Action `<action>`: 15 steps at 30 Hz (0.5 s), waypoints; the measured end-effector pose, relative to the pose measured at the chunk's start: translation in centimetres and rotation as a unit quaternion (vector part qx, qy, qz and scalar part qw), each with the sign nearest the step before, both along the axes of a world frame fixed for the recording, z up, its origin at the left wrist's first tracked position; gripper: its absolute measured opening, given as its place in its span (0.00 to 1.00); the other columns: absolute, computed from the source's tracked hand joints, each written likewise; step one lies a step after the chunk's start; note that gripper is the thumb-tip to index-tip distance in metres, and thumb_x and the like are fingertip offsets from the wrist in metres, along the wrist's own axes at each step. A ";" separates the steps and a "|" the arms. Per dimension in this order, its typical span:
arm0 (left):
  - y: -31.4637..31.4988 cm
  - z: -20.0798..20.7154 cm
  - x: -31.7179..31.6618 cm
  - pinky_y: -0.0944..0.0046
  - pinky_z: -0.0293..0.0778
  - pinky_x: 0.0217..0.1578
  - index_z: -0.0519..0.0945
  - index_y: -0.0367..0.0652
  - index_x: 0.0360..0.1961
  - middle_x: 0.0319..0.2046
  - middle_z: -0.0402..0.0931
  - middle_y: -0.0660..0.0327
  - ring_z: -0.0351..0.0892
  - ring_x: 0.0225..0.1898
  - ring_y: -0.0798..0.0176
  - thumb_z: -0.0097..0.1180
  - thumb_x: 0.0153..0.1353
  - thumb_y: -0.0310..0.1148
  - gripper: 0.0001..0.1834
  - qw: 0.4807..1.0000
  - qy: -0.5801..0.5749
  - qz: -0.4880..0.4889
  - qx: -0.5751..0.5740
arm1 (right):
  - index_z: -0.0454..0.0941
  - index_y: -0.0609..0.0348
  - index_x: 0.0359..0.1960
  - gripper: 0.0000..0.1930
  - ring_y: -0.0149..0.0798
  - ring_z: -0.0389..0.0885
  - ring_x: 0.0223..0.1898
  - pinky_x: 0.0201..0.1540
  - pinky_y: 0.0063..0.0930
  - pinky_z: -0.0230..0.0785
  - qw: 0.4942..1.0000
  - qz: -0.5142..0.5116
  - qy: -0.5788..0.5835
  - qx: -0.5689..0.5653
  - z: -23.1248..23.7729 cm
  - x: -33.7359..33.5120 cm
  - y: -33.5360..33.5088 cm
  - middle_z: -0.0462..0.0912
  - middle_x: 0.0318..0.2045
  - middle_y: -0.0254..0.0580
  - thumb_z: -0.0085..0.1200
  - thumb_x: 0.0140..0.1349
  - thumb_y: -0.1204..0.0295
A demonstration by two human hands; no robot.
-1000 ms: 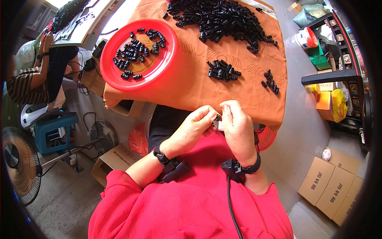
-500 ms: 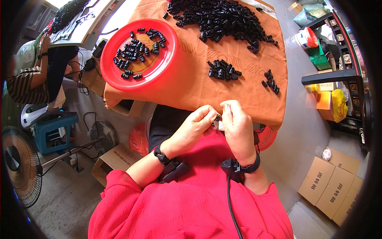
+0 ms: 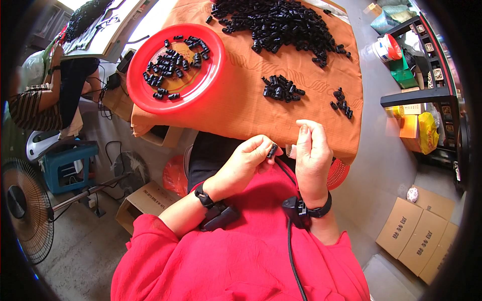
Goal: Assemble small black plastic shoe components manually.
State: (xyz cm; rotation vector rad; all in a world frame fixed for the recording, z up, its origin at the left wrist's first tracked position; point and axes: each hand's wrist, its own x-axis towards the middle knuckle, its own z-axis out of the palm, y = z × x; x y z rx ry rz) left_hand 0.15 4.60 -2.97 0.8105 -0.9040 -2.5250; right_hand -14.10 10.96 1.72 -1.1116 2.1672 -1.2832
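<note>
Pinched in my left hand (image 3: 247, 159) is a small black cylindrical plastic part (image 3: 271, 150), its end standing out past the thumb and forefinger. My right hand (image 3: 313, 163) is just apart from it on the right, thumb and forefinger raised and close together at the table's near edge. A small whitish piece (image 3: 292, 151) shows at the curled lower fingers of that hand; its kind is unclear. Beyond my hands, a small heap of similar black parts (image 3: 282, 89) lies on the orange cloth (image 3: 241, 110), with a smaller group (image 3: 342, 104) to its right.
A red plastic basin (image 3: 218, 65) holding several black parts stands at the table's left. A large black heap (image 3: 281, 30) covers the far side. Left are a fan (image 3: 25, 208), a blue stool (image 3: 70, 168) and a seated person (image 3: 42, 100); right, shelving (image 3: 414, 98) and cardboard boxes (image 3: 416, 236).
My right hand has drawn away from my left, rightward and slightly up, taking the whitish piece along. My left hand stays nearly in place, and the black part in it now shows clearly.
</note>
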 end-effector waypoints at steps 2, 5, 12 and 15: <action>-0.3 -0.1 0.1 0.75 0.63 0.32 0.77 0.43 0.41 0.28 0.70 0.72 0.65 0.30 0.76 0.50 0.73 0.42 0.13 0.999 0.019 -0.008 0.037 | 0.75 0.61 0.45 0.08 0.36 0.83 0.20 0.24 0.30 0.73 0.999 0.021 -0.033 0.012 -0.5 -0.2 0.0 0.79 0.21 0.44 0.45 0.75 0.71; -0.5 0.0 0.0 0.74 0.63 0.33 0.77 0.42 0.41 0.29 0.71 0.71 0.65 0.30 0.76 0.52 0.72 0.41 0.13 0.998 0.035 -0.008 0.060 | 0.75 0.61 0.45 0.08 0.35 0.83 0.20 0.24 0.29 0.73 0.996 0.055 -0.066 0.037 -0.3 -0.3 0.2 0.79 0.22 0.43 0.45 0.75 0.71; -0.8 -0.6 0.3 0.73 0.66 0.34 0.76 0.44 0.40 0.30 0.72 0.70 0.68 0.32 0.74 0.52 0.72 0.40 0.11 0.995 0.061 0.010 0.074 | 0.75 0.61 0.42 0.09 0.29 0.82 0.24 0.27 0.24 0.73 0.971 0.151 -0.181 0.024 0.0 0.2 0.4 0.81 0.24 0.38 0.51 0.73 0.67; -0.7 -0.7 0.2 0.71 0.67 0.36 0.75 0.44 0.39 0.31 0.72 0.69 0.69 0.33 0.74 0.51 0.73 0.41 0.12 0.996 0.057 0.011 0.066 | 0.74 0.61 0.40 0.09 0.29 0.82 0.25 0.29 0.23 0.74 0.971 0.179 -0.147 0.062 0.5 0.1 0.3 0.81 0.25 0.38 0.51 0.73 0.68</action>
